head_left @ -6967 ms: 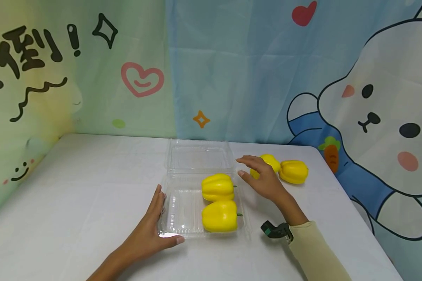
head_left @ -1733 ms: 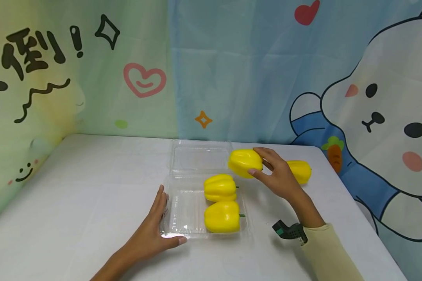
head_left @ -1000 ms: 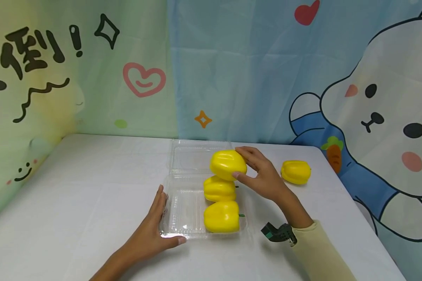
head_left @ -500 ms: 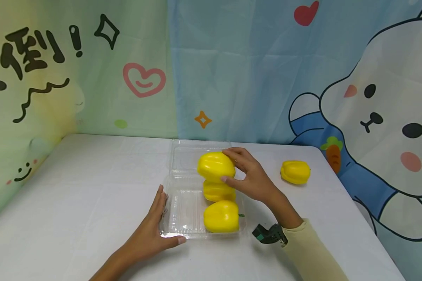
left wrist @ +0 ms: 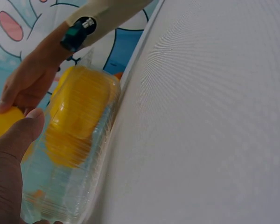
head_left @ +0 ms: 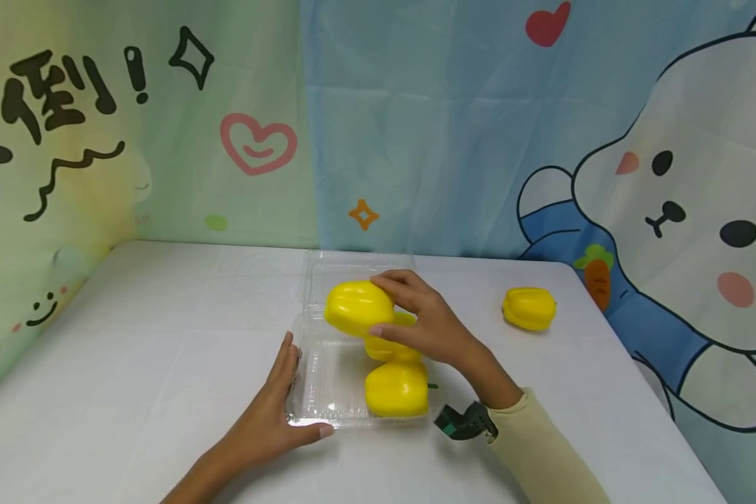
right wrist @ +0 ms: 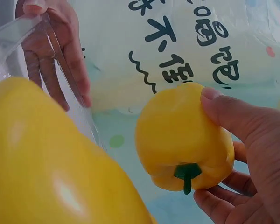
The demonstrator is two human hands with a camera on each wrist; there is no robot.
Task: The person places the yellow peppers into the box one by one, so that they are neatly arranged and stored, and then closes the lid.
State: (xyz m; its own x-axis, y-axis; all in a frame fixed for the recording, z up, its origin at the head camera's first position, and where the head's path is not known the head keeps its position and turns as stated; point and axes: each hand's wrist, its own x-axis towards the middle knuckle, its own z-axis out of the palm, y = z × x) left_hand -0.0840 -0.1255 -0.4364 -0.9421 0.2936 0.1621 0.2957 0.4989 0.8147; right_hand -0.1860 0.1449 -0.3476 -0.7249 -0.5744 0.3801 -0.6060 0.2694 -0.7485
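My right hand (head_left: 425, 318) grips a yellow bell pepper (head_left: 358, 308) by its stem end, above the clear plastic clamshell box (head_left: 334, 388). In the right wrist view this pepper (right wrist: 179, 133) shows its green stem, thumb on top and fingers below. Two more yellow bell peppers lie along the box's right side: the front one (head_left: 397, 389) in full sight, the one behind (head_left: 387, 348) partly covered by the held pepper and hand. My left hand (head_left: 271, 413) rests against the box's left side with straight fingers, its thumb along the near edge.
The box's lid (head_left: 318, 276) lies folded back, toward the wall. Another yellow bell pepper (head_left: 529, 309) lies on the white table (head_left: 151, 350) at the back right. A printed cloth backdrop (head_left: 416, 140) stands behind the table.
My right hand has taken a pepper from the table's back right and carried it left, over the rear pepper, to the box's left half. My left hand stays in place.
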